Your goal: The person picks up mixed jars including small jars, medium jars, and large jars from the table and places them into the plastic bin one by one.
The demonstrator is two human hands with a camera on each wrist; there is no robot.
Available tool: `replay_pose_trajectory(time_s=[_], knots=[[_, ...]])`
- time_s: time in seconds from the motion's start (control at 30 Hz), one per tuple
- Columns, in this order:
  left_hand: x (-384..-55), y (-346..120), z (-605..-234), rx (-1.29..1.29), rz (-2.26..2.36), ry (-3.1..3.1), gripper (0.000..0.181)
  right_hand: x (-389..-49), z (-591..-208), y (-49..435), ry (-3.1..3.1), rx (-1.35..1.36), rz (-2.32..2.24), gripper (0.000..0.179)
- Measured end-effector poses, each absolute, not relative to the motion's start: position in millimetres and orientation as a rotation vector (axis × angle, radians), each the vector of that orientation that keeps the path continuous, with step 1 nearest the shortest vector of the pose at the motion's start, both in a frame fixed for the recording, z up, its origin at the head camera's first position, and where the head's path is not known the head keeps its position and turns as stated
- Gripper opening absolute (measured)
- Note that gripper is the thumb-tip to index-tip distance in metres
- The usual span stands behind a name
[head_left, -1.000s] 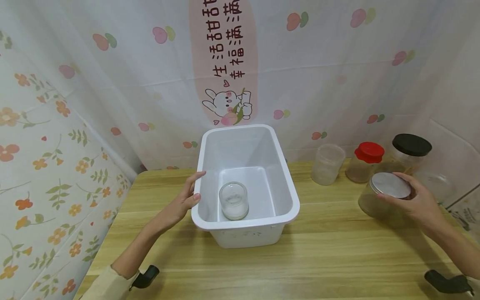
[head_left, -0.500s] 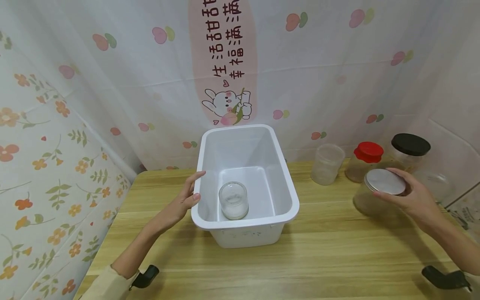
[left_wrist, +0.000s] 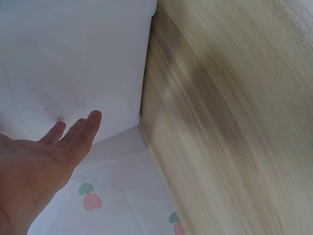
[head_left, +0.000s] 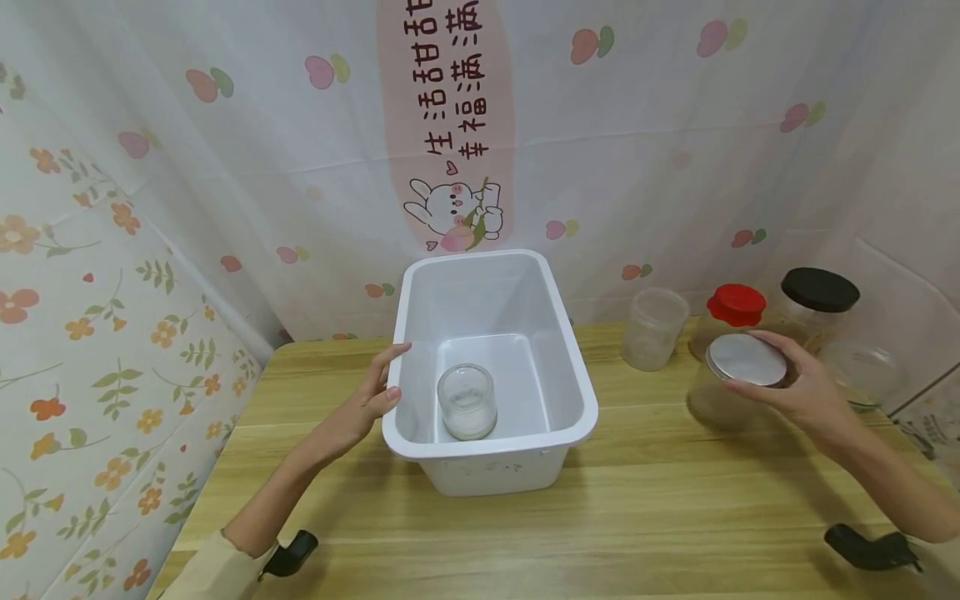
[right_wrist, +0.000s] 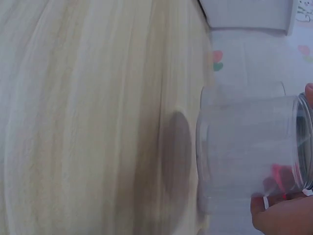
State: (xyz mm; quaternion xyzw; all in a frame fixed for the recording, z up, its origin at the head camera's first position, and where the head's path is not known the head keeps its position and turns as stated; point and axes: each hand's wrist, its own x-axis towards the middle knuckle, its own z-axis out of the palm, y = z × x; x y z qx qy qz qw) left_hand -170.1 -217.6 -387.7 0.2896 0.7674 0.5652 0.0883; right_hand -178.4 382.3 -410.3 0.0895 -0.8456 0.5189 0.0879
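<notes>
My left hand [head_left: 352, 421] touches the left rim of the white plastic bin [head_left: 487, 471], thumb and index finger at its edge. In the left wrist view the other fingers lie fairly straight along the bin's outer wall [left_wrist: 78, 63]. A small clear glass jar [head_left: 467, 404] stands inside the bin, near its front left. On the right, my right hand [head_left: 813, 396] grips a clear jar [head_left: 712, 400] around its silver lid [head_left: 746, 360]. From the right wrist view, this jar [right_wrist: 244, 147] seems just off the tabletop, above its oval shadow.
Behind the held jar stand a clear lidless container [head_left: 654, 329], a red-capped jar [head_left: 737, 305] and a black-lidded jar [head_left: 820, 290]. Another clear vessel [head_left: 862, 367] is at the table's right edge. A patterned curtain [head_left: 600, 167] borders the wooden table [head_left: 637, 525] at the back.
My right hand has moved left with the silver-lidded jar, away from the clear vessel at the right. The left hand and the bin have stayed in place.
</notes>
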Motion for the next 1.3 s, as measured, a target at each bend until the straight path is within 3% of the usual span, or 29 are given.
replay_pose_trajectory(time_s=[1.3], knots=[[-170.4,-218.7,-388.4,0.864,1.689,2.263,0.06,-187.0,-390.0,330.2,-2.609,0.357,1.547,0.076]])
